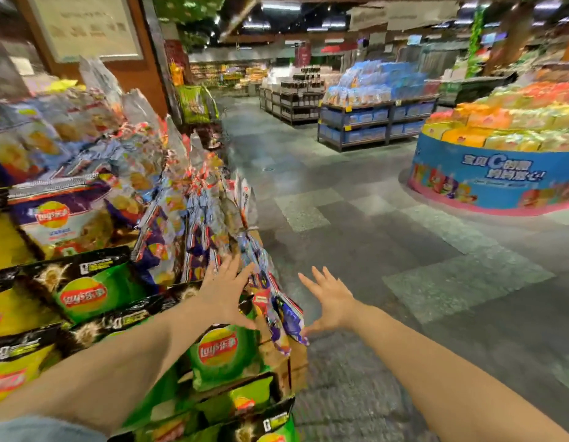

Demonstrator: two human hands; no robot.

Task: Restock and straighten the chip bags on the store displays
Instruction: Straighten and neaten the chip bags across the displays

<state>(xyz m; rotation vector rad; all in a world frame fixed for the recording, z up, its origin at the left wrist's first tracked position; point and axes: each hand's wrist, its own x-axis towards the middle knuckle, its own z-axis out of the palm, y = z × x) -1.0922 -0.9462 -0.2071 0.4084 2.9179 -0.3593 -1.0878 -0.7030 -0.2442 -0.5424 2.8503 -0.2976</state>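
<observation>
While both hands reach forward with fingers spread and holding nothing, the left hand touches the purple chip bags at 7 o'clock; the right hand hovers just beside them. These bags lean outward, long axes tilted toward the aisle, unstraightened. Green chip bags below lie flatter. Much appears left.

We have one head-worn wide view, looking forward and down the aisle floor, close over chip bags at nine o'clock.
</observation>
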